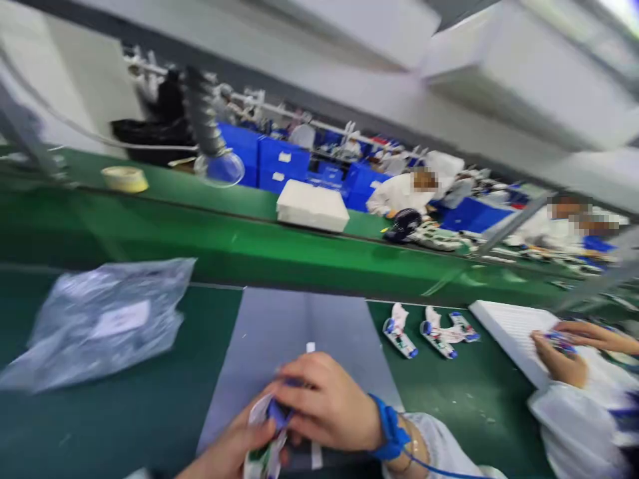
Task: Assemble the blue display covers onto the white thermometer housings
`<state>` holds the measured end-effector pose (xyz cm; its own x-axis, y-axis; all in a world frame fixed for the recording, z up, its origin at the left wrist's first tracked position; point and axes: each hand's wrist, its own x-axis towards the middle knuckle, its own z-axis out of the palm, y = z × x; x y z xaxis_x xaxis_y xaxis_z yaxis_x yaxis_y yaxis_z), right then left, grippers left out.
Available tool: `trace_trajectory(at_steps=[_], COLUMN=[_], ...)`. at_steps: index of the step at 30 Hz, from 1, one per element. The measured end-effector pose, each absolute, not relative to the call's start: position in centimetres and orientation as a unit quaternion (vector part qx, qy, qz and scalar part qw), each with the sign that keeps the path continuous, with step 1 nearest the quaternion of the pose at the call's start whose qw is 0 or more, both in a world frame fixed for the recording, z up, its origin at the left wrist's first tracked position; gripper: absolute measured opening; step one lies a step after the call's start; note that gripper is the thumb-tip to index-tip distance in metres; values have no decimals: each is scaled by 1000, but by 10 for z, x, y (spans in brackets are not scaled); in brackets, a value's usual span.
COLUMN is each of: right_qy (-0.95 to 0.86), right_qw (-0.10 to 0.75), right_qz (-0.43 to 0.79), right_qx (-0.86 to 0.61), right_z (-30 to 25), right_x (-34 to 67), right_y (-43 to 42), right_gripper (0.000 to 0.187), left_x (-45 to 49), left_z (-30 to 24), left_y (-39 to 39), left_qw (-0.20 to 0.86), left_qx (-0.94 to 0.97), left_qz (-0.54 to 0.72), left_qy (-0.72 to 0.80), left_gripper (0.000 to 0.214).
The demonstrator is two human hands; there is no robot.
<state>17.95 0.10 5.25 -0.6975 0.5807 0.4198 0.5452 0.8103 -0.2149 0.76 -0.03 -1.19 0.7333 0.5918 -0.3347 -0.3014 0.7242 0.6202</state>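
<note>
My left hand (232, 442) holds a small white-and-blue electronic assembly (259, 459) with a green circuit board showing, near the bottom of the view. From the right, my right hand (332, 406) closes its fingers over the blue upper end of the same assembly. Those fingers hide part of it, and its lower end runs out of the frame. A blue wrist strap (388, 429) with a cord circles my right wrist. Both hands are above a grey mat (279, 326), and a white strip (317, 456) shows beneath them.
Similar assemblies (442, 332) lie right of the mat. A plastic bag (114, 319) rests on the left. Farther right, a co-worker's hands (569, 352) hold a small part over a white tray (514, 326). Behind are a white box (312, 206) and a tape roll (124, 179).
</note>
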Motion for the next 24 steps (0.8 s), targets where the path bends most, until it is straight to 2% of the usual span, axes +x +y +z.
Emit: trace_trajectory(at_steps=[1, 2, 15, 24], right_qy=[-914, -911, -921, -916], right_qw=[261, 276, 296, 303], right_qz=[32, 30, 53, 102], right_qx=[-307, -306, -249, -244], right_z=[52, 51, 51, 53], right_x=[180, 182, 186, 187], right_y=[0, 0, 1, 6], right_gripper=[32, 30, 21, 21], left_x=[7, 6, 0, 0], left_z=[-14, -15, -3, 0], left_y=[0, 1, 9, 12], left_qw=[893, 900, 918, 917], left_qx=[245, 222, 221, 247], left_qz=[267, 280, 256, 241], left_qy=[266, 251, 209, 201], left_gripper=[70, 80, 66, 71])
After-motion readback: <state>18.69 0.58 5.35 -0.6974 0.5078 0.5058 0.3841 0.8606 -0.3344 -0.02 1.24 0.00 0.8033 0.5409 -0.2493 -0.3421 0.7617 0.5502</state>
